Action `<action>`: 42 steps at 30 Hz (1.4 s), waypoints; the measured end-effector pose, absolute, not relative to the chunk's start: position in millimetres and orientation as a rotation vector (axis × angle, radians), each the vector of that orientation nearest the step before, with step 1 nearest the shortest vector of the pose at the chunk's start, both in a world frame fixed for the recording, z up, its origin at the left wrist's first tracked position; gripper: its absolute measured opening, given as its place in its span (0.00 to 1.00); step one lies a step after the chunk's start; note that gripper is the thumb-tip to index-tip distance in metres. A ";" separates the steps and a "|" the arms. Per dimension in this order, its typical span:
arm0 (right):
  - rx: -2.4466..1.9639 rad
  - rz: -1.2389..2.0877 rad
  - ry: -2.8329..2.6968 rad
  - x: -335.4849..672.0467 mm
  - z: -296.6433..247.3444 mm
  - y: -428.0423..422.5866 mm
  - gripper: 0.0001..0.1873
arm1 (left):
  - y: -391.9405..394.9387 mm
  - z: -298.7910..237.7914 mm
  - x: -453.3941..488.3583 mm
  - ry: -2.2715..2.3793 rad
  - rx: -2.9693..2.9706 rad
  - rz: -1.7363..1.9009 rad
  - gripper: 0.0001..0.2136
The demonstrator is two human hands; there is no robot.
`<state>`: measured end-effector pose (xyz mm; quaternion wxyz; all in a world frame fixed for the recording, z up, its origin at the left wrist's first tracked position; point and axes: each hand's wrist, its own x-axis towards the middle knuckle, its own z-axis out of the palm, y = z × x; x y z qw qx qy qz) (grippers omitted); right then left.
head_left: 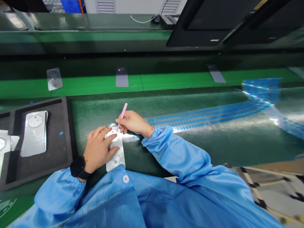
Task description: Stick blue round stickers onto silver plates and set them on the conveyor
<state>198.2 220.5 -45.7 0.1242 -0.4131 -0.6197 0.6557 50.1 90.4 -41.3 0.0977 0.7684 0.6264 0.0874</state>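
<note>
My left hand (97,152) rests on a silver, film-covered phone back panel (116,158), its fingers spread around the panel's round camera area and pinning it to the green mat (152,110). My right hand (133,123) grips slim pink tweezers (123,114), whose tip reaches down to that round area, close to my left fingers. A strip of small blue round stickers (201,116) on a shiny backing runs from under my right hand toward the right. The tweezer tip and part of the panel are hidden by my hands.
A black foam tray (42,142) at the left holds silver panels. Several more panels lie on a green conveyor belt (166,83) beyond the mat. A black monitor (201,22) stands at the upper right. My blue sleeves fill the bottom, and a black watch (78,167) circles my left wrist.
</note>
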 end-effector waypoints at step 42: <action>-0.865 2.119 -1.194 248.7 -24.5 238.9 0.17 | 179.5 24.8 -7.7 2.074 1.961 0.440 0.09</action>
